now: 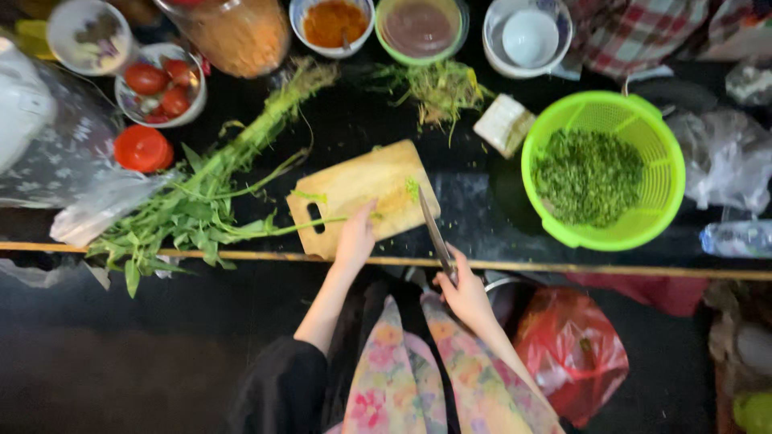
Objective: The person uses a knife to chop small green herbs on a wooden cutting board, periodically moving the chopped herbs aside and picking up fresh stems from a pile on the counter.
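A dark table [482, 217] is seen carrying a green colander [655, 153] filled with chopped greens [589, 177]. A bunch of leafy stems [201, 201] is laid beside and across a wooden cutting board [362, 189]. Along the far edge, bowls are set: one of tomatoes [159, 84], one of orange powder [334, 24], one of brown paste [420, 28]. The stems are pinned on the board by the left hand [355, 237], fingers narrowed. A knife [434, 229] is gripped by the right hand [465, 293], its tip at a small green heap on the board.
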